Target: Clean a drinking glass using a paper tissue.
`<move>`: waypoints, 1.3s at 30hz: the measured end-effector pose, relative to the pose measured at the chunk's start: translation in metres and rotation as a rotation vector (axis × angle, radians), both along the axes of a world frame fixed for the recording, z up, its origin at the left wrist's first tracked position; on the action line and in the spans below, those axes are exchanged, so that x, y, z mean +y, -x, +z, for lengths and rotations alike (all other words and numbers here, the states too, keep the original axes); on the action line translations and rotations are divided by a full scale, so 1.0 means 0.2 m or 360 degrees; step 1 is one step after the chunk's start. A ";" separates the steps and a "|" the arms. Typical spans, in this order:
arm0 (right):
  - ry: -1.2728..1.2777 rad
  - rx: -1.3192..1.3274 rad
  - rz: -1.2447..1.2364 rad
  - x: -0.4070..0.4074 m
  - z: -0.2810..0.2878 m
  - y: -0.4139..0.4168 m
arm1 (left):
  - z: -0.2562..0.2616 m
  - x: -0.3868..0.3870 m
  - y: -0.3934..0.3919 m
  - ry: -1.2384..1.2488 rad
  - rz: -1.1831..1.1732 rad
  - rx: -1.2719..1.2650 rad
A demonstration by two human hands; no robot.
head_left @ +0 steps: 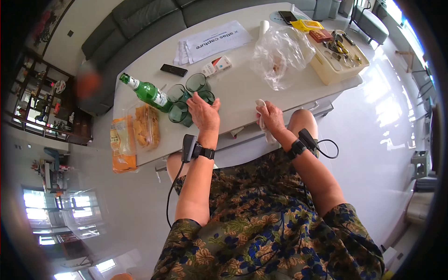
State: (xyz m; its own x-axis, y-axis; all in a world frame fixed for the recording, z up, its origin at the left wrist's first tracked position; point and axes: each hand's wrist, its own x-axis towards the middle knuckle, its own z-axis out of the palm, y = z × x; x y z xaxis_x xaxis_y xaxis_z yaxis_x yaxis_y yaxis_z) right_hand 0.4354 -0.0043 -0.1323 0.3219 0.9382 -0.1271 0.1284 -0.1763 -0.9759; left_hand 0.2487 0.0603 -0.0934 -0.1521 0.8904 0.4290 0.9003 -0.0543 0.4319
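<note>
Several green drinking glasses stand close together on the white table [238,84]. My left hand [204,112] is at the glass [208,96] on the near right of the group, thumb and fingers around its sides; the hand hides most of that glass. Just left of it is another glass [179,112]. My right hand [271,119] grips a crumpled white cloth [268,137] over the table's front edge, and part of the cloth hangs below my fingers. A green glass beer bottle [148,92] leans or stands left of the glasses; which one I cannot tell.
Left are a clear snack box [146,126] and an orange food packet [122,147]. Behind lie a black remote control [174,70], a small carton [217,66] and printed papers [218,42]. Right are a clear plastic bag [280,52] and a cream box [323,70] topped with small items.
</note>
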 end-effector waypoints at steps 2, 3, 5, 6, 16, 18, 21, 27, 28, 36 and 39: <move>-0.0073 -0.0100 -0.0018 0.04 -0.13 -0.03 | 0.02 0.00 -0.02 -0.0031 -0.0001 -0.0029; -0.0139 -0.0197 -0.0005 0.05 -0.11 -0.01 | 0.02 -0.01 -0.01 -0.0005 -0.0004 -0.0050; -0.0068 -0.0058 -0.0005 0.03 -0.07 0.00 | 0.03 -0.01 0.00 0.0020 -0.0007 -0.0068; 0.0007 0.0076 -0.0008 0.01 -0.03 0.00 | 0.04 -0.02 -0.01 0.0066 -0.0022 -0.0114; -0.0062 0.0024 -0.0027 0.02 -0.09 -0.01 | -0.03 -0.23 -0.03 -0.0118 -0.0192 -0.0150; -0.0057 0.0004 0.0017 0.02 -0.09 -0.02 | -0.09 -0.27 0.00 -0.0186 -0.0153 -0.0173; -0.0024 0.0060 0.0009 0.04 -0.09 -0.01 | -0.18 -0.32 0.03 -0.0163 -0.0224 -0.0107; 0.0029 0.0166 0.0014 0.02 -0.05 0.00 | -0.23 -0.32 0.03 -0.0226 -0.0478 0.0053; 0.0029 0.0162 0.0017 0.02 -0.03 0.00 | -0.23 -0.32 0.04 -0.0249 -0.0600 0.0157; 0.0000 0.0006 0.0012 0.03 -0.04 0.00 | -0.24 -0.22 0.02 -0.0235 -0.0572 0.0115; -0.0016 0.0074 -0.0010 0.01 -0.02 -0.01 | -0.25 -0.23 0.02 -0.0263 -0.0559 0.0165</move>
